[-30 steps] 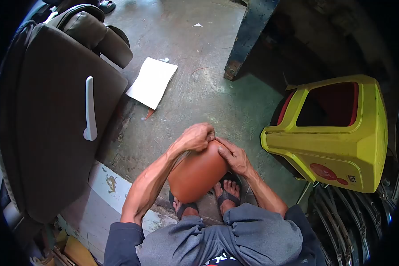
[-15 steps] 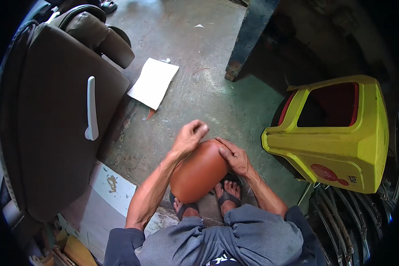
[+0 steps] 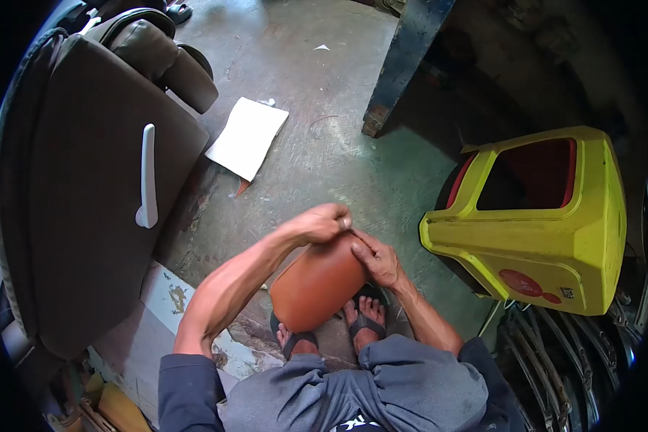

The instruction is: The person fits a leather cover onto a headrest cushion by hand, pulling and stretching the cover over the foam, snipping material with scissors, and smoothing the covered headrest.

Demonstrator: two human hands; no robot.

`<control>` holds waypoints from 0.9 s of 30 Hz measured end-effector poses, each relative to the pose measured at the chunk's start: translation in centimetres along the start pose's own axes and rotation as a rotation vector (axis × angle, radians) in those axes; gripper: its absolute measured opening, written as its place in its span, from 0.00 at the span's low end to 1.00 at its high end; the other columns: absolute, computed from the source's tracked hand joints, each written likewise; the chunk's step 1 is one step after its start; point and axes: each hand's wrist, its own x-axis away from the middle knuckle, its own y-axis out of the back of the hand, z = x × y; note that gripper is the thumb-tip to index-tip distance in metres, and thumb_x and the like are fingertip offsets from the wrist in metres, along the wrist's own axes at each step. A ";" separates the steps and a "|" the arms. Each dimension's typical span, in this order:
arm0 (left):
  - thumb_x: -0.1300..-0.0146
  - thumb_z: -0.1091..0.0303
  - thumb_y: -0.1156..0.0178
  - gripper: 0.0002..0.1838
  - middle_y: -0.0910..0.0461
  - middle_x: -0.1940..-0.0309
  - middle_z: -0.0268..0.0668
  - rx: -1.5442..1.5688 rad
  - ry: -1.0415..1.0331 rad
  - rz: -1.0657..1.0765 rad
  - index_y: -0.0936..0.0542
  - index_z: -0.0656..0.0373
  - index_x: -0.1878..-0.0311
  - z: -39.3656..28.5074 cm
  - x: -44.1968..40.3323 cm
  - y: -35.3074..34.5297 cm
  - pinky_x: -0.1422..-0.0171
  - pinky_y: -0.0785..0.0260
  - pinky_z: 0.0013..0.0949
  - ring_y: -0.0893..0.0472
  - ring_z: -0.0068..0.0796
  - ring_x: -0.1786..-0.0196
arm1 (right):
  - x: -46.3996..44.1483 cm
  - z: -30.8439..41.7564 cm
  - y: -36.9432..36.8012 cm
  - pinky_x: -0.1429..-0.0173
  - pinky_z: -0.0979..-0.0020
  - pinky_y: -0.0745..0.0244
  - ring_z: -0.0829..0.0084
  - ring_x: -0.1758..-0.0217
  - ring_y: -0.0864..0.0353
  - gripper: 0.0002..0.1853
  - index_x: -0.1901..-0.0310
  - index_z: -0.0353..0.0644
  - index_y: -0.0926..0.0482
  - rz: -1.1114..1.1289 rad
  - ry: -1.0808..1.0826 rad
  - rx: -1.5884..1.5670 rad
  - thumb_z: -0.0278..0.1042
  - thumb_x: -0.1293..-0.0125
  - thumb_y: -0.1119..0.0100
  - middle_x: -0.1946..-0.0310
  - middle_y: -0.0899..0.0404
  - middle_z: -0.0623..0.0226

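A rounded, padded cushion (image 3: 320,282) covered in smooth reddish-brown leather-like material stands tilted between my feet, above the sandals (image 3: 304,340). My right hand (image 3: 379,265) grips its far right edge, thumb on top and fingers wrapped around the side. At the far end, my left hand (image 3: 329,223) is closed in a fist with its fingers curled in. It is close to or touching the cushion's far edge. Whatever it pinches, if anything, is hidden from view. The cushion's underside is also hidden.
A dark upholstered seat (image 3: 101,194) with a pale lever (image 3: 147,176) stands at left. White sheets (image 3: 247,139) lie on the floor ahead. A yellow bin-like container (image 3: 529,230) is at right, above several metal frames (image 3: 547,360). A dark post (image 3: 405,68) stands ahead.
My left hand has moved right and slightly down, from above the cushion's left side to its far edge, with the elbow swung outward. The right hand keeps its grip on the cushion.
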 end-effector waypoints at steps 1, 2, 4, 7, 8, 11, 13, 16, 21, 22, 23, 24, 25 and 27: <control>0.25 0.61 0.41 0.12 0.15 0.55 0.38 0.305 -0.142 -0.151 0.18 0.61 0.54 -0.2 1.1 0.4 0.41 0.29 0.42 0.19 0.34 0.49 | 0.0 -0.2 0.2 0.22 0.61 0.35 0.53 0.26 0.26 0.38 0.28 0.39 0.26 0.002 0.010 -0.011 0.66 0.25 0.46 0.32 0.23 0.48; 0.24 0.59 0.41 0.13 0.16 0.54 0.37 0.588 -0.383 -0.134 0.18 0.61 0.53 1.1 0.9 2.4 0.39 0.30 0.41 0.20 0.32 0.48 | 0.1 -0.5 0.3 0.22 0.61 0.35 0.53 0.26 0.26 0.38 0.28 0.39 0.26 -0.013 0.004 -0.022 0.66 0.25 0.46 0.32 0.23 0.48; 0.23 0.57 0.41 0.15 0.18 0.53 0.37 0.866 -0.601 -0.090 0.19 0.61 0.52 2.1 0.8 3.4 0.37 0.31 0.39 0.21 0.30 0.47 | 0.5 -0.9 0.1 0.21 0.60 0.35 0.53 0.27 0.25 0.39 0.28 0.38 0.25 -0.036 0.005 0.020 0.66 0.26 0.44 0.32 0.23 0.47; 0.21 0.55 0.42 0.17 0.18 0.52 0.40 0.353 -0.181 -0.201 0.19 0.62 0.49 3.3 1.4 1.2 0.35 0.30 0.38 0.20 0.29 0.45 | 0.8 -0.2 -0.2 0.21 0.59 0.36 0.52 0.27 0.25 0.40 0.28 0.38 0.26 -0.083 0.015 0.086 0.65 0.27 0.42 0.32 0.23 0.47; 0.21 0.53 0.42 0.20 0.17 0.48 0.42 0.282 -0.151 -0.162 0.19 0.62 0.43 4.0 1.5 -0.1 0.32 0.30 0.39 0.20 0.32 0.41 | 0.7 -0.3 -0.4 0.21 0.59 0.36 0.52 0.27 0.25 0.40 0.28 0.38 0.26 -0.075 0.019 0.089 0.65 0.27 0.42 0.32 0.23 0.47; 0.22 0.50 0.42 0.27 0.18 0.40 0.47 0.273 -0.094 -0.022 0.22 0.63 0.34 5.9 1.1 -2.4 0.28 0.31 0.40 0.21 0.37 0.35 | 1.0 -0.9 -0.8 0.22 0.61 0.35 0.52 0.26 0.26 0.39 0.29 0.37 0.25 -0.165 0.001 0.085 0.64 0.28 0.40 0.32 0.22 0.47; 0.23 0.49 0.42 0.30 0.19 0.36 0.49 0.326 -0.071 0.078 0.23 0.63 0.30 6.0 0.9 -2.8 0.25 0.33 0.40 0.22 0.39 0.31 | 0.9 -0.7 -0.8 0.25 0.64 0.31 0.56 0.29 0.22 0.34 0.32 0.38 0.21 -0.143 -0.039 -0.048 0.60 0.28 0.37 0.34 0.20 0.49; 0.24 0.48 0.42 0.30 0.17 0.37 0.49 0.281 -0.015 0.031 0.22 0.61 0.30 5.6 0.5 -3.1 0.27 0.31 0.39 0.20 0.41 0.33 | 0.7 -0.7 -1.6 0.32 0.66 0.25 0.60 0.38 0.15 0.28 0.38 0.40 0.16 -0.216 -0.076 -0.159 0.55 0.27 0.36 0.42 0.14 0.52; 0.22 0.51 0.43 0.23 0.14 0.45 0.41 0.134 -0.027 -0.027 0.17 0.59 0.37 5.4 -0.1 -4.0 0.32 0.30 0.36 0.19 0.31 0.39 | 0.4 -0.7 -2.2 0.41 0.69 0.20 0.69 0.49 0.11 0.22 0.42 0.41 0.13 -0.323 -0.190 -0.179 0.50 0.27 0.33 0.54 0.09 0.58; 0.22 0.51 0.43 0.23 0.14 0.45 0.41 0.137 -0.024 -0.027 0.17 0.59 0.37 5.3 0.1 -4.1 0.32 0.30 0.36 0.19 0.31 0.39 | 0.4 -0.9 -2.2 0.43 0.70 0.19 0.71 0.51 0.11 0.22 0.43 0.41 0.12 -0.328 -0.224 -0.227 0.49 0.28 0.32 0.56 0.08 0.60; 0.23 0.51 0.42 0.23 0.14 0.44 0.41 0.155 0.003 -0.030 0.17 0.59 0.38 5.2 0.1 -4.0 0.32 0.30 0.36 0.19 0.31 0.39 | 0.1 -1.4 -2.1 0.43 0.70 0.19 0.71 0.51 0.11 0.22 0.43 0.41 0.12 -0.326 -0.219 -0.225 0.49 0.28 0.32 0.56 0.08 0.60; 0.23 0.51 0.42 0.23 0.14 0.44 0.41 0.171 0.028 -0.030 0.16 0.59 0.38 5.0 0.1 -3.8 0.31 0.30 0.36 0.19 0.31 0.39 | -0.2 -2.2 -2.0 0.41 0.72 0.20 0.72 0.49 0.12 0.22 0.40 0.41 0.14 -0.274 -0.239 -0.330 0.47 0.28 0.32 0.54 0.08 0.61; 0.23 0.51 0.42 0.23 0.14 0.44 0.41 0.168 0.026 -0.030 0.16 0.59 0.38 5.4 0.2 -3.8 0.31 0.30 0.36 0.19 0.31 0.39 | -0.1 -2.6 -1.7 0.39 0.73 0.21 0.74 0.47 0.13 0.23 0.38 0.40 0.15 -0.221 -0.260 -0.436 0.46 0.28 0.32 0.52 0.09 0.62; 0.25 0.50 0.39 0.24 0.14 0.44 0.40 0.338 -0.048 0.096 0.17 0.59 0.38 5.9 0.0 -3.0 0.31 0.30 0.37 0.19 0.31 0.40 | 0.2 -3.4 0.6 0.34 0.71 0.24 0.71 0.41 0.15 0.26 0.34 0.39 0.18 -0.188 -0.205 -0.569 0.45 0.28 0.32 0.46 0.12 0.60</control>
